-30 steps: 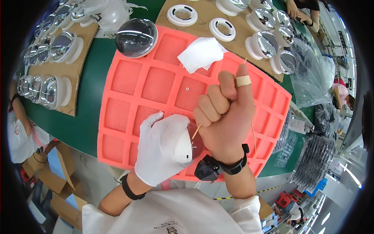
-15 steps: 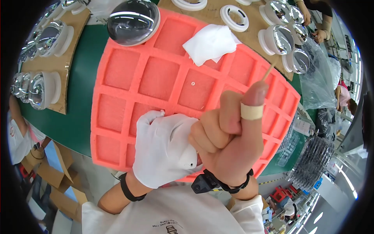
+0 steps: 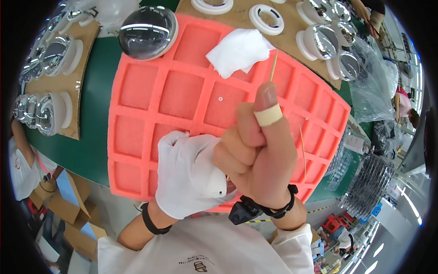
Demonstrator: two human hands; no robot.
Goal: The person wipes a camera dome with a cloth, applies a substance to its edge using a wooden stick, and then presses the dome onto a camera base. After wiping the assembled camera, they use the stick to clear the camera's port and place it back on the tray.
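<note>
My right hand (image 3: 255, 155) is a bare fist with the thumb up and a tan bandage (image 3: 268, 114) around the thumb. It grips a thin wooden stick (image 3: 273, 66) that pokes up past the thumb tip. My left hand (image 3: 191, 178), in a white glove, is curled and pressed against the right fist; what lies inside it is hidden. Both hover over the near part of a red foam tray (image 3: 137, 86) with square pockets. A clear dome (image 3: 146, 32) sits in the tray's far left corner. A white cloth (image 3: 237, 50) lies at its far edge.
Shiny domes on white rings stand on cardboard at the left (image 3: 54, 50) and far right (image 3: 324, 41) of the green table (image 3: 93, 105). Empty white rings (image 3: 269, 18) lie at the back. Clear plastic bags (image 3: 369, 86) sit right. Another person (image 3: 23, 160) is at the left edge.
My right fist has turned and risen toward the camera. The stick, earlier pointing down between the hands, now sticks up past the thumb. The gloved hand stays put.
</note>
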